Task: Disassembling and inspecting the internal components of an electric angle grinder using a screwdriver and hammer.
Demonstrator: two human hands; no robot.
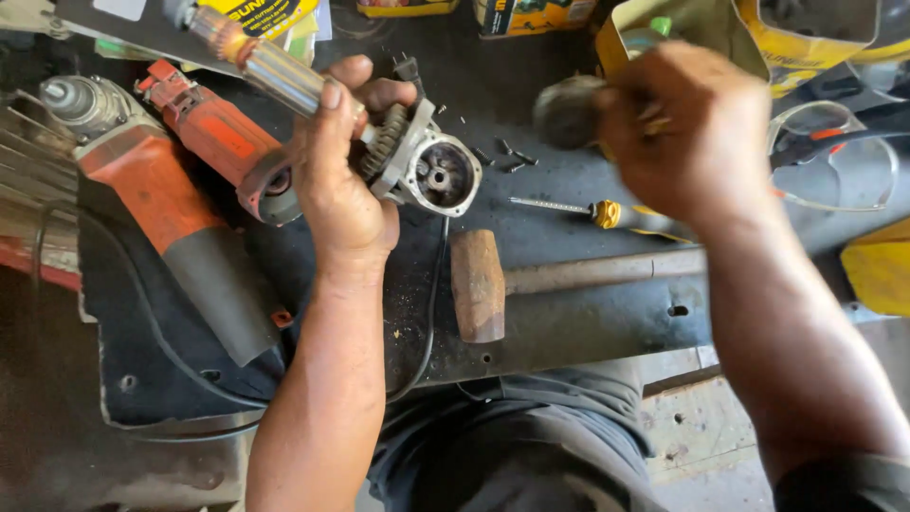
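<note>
Fingers (353, 93) of the left hand (339, 175) wrap tight round an armature (284, 74) with its gear housing (431, 171), held above the dark desk (578, 322), housing mouth facing up. Right hand (687, 128) is blurred; its fingers are curled shut on what looks like a round brush or rag wad (566, 112), held just beside the housing, though I cannot tell exactly what it is. On the desk below lie a mallet (477, 284), a yellow-handled screwdriver (592, 210), a few loose screws (507, 156), and to the left two orange grinder bodies (166, 204). A cord (431, 313) hangs off the desk edge towards the lap. Risks, as I judge them: the armature is gripped by one hand only, so a hard scrub could twist it loose and drop it on the mallet; grit could be pushed into the open housing; the small screws sit near the working hands and could be knocked off the desk; the dangling cord could snag a forearm.
</note>
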